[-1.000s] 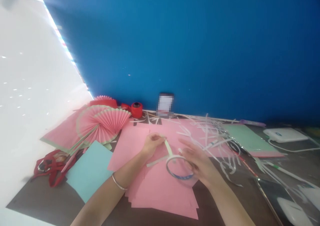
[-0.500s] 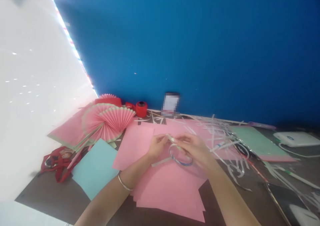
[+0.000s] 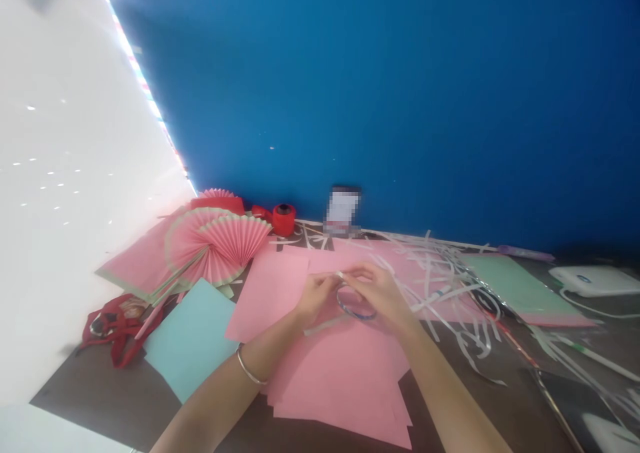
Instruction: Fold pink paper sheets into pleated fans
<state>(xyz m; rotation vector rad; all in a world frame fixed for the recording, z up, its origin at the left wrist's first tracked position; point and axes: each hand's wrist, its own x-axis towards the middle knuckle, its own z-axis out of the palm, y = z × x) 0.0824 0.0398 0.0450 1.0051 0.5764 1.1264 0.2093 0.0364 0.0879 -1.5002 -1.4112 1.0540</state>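
Observation:
My left hand (image 3: 317,296) and my right hand (image 3: 376,291) meet over a pile of pink paper sheets (image 3: 345,379). Between their pinched fingertips is a small pale strip (image 3: 340,275), mostly hidden by the fingers. A thin ring (image 3: 361,315) with a blue-and-white edge hangs below the fingertips, by my right hand; whether it is a roll of tape is hard to tell. Another pale strip (image 3: 325,325) lies on the pink paper beneath my hands.
Pink folded paper fans (image 3: 233,239), a red ribbon bundle (image 3: 120,329) and a light blue sheet (image 3: 195,339) lie left. Loose white strips (image 3: 467,336), a green sheet (image 3: 520,283), a white device (image 3: 595,279) and a dark phone (image 3: 575,399) are right. A red object (image 3: 284,220) stands behind.
My right hand has turned slightly, with its fingers closer to my left fingertips. The ring has shifted a little left and up, and less of the held strip shows.

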